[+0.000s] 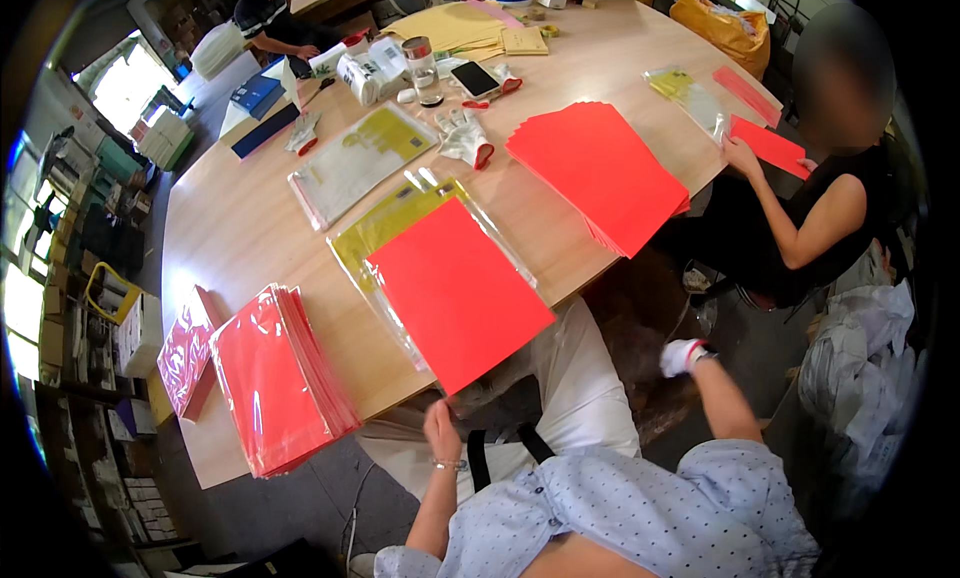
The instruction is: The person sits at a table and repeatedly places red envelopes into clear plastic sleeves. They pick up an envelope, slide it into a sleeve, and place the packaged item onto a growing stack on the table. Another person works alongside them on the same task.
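Note:
A red sheet (460, 296) lies tilted over clear plastic bags (365, 240) with a yellow-green printed area, its near corner reaching past the table edge. At that corner is my left hand (442, 436), its fingers closed and seemingly pinching the sheet. My right hand (684, 358), in a white glove with some red on it, is out to the right, off the table. Motion smears its fingers, so its grip is unclear. A fanned stack of red sheets (600, 173) lies to the right. At the left is a pile of bagged red sheets (275, 373).
A wrapped red pack (190, 348) sits beside the bagged pile. Farther back are more flat plastic bags (365, 158), gloves (463, 138), a phone (475, 79) and a glass jar (422, 73). A co-worker (830, 178) at the right holds a red piece (768, 148). Another person (275, 23) sits far left.

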{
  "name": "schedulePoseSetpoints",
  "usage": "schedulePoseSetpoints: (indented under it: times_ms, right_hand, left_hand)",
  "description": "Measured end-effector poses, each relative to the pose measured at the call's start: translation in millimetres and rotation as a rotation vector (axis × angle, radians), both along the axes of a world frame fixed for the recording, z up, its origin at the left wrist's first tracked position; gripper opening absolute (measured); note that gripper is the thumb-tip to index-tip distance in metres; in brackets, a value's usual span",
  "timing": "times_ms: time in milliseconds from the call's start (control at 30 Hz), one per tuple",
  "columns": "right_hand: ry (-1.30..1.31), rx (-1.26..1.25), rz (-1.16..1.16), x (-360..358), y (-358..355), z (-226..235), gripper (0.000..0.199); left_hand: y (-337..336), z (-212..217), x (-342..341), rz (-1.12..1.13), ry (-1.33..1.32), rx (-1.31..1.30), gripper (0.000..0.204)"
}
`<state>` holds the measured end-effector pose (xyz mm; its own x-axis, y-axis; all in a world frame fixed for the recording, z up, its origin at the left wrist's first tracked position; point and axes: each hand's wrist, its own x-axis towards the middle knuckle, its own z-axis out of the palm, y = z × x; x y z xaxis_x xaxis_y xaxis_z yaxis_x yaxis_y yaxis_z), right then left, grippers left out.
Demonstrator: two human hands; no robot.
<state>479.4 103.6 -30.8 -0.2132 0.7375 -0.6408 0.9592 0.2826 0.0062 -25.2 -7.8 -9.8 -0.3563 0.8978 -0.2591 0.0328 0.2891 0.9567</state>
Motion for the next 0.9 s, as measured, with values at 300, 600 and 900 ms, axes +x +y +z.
schedulePoseSetpoints:
  times_ms: [300,600,900]
  right_hand:
    - [1.147,0.669,0.301,-208.6,56.3,116.4,0.014]
    - [0.81,0.58,-0.335,-228.1,42.3,104.1,0.018]
    - [1.308,0.199,-0.531,-226.0,31.9,93.3,0.03]
  left_hand:
    - [34.1,60.5,-10.6,-0.32,1.063,0.656,0.019]
    - [29.1,18.2,1.6,0.111,0.104,0.076,0.016]
    - [34.4,81.7,16.1,-0.046,-0.264,0.034,0.015]
